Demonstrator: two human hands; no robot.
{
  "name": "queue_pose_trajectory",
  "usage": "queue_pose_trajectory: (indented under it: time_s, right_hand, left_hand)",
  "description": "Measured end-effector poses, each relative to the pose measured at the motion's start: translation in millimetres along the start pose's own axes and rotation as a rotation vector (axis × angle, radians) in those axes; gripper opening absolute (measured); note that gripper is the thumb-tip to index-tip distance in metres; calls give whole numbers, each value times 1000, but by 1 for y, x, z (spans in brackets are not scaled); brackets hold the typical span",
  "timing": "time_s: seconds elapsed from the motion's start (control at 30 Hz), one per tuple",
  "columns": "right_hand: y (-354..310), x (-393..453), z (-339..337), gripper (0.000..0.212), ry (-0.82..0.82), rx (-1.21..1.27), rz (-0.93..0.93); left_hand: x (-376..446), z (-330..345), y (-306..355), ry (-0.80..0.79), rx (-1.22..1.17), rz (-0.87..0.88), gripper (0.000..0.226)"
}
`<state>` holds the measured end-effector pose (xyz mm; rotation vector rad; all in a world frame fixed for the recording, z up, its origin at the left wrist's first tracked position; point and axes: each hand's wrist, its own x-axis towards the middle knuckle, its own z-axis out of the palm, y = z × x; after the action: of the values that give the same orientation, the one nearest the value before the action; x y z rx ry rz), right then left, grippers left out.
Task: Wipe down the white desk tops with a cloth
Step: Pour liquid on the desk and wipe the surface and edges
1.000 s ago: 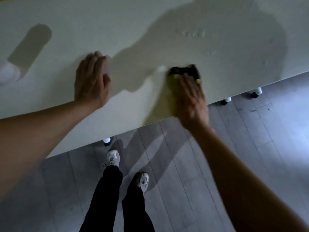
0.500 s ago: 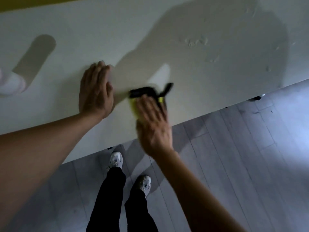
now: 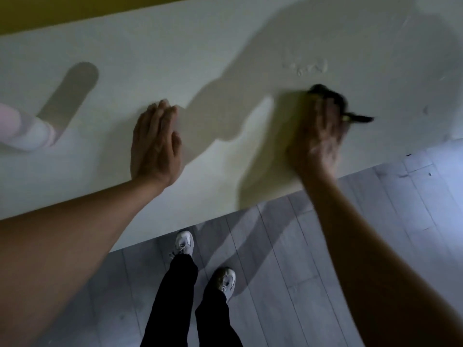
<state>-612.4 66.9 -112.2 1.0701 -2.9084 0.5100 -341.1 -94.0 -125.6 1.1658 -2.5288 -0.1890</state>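
Note:
The white desk top [image 3: 200,51] fills the upper half of the head view. My left hand [image 3: 155,144] lies flat on it, palm down, fingers together, holding nothing. My right hand [image 3: 315,136] is blurred with motion and presses a dark cloth [image 3: 328,95] onto the desk to the right; a dark end with a bit of yellow sticks out past my fingers. Wet smears [image 3: 305,65] show on the surface just beyond the cloth.
A pale cylindrical object [image 3: 22,131] stands on the desk at the far left. The desk's front edge [image 3: 250,206] runs diagonally above a grey plank floor [image 3: 375,234]. My feet in light sneakers [image 3: 185,242] stand close to the edge. A yellow wall [image 3: 75,11] borders the back.
My right hand swept the cloth left toward my left hand, then back out to the right. My left hand stayed flat on the desk.

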Motion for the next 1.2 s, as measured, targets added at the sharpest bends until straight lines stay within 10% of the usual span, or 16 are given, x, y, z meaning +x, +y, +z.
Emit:
queue_pose_trajectory:
  time_s: [0.23,0.53,0.9,1.2]
  right_hand:
    - [-78,-61,17,57,-222,177,-812]
    - [19,67,-4,68,-67,6,196]
    - [-122,-37,33,54,-216,189,-797]
    - [-2,98,3,67,-71,29,54]
  left_hand:
    - [0,-1,-6,6,-7,27,54]
    - [2,4,-5,-1,-5,8,54]
    - [-2,4,-10,23,-9,-18,55]
    - [0,3,-5,-5,-18,-45,57]
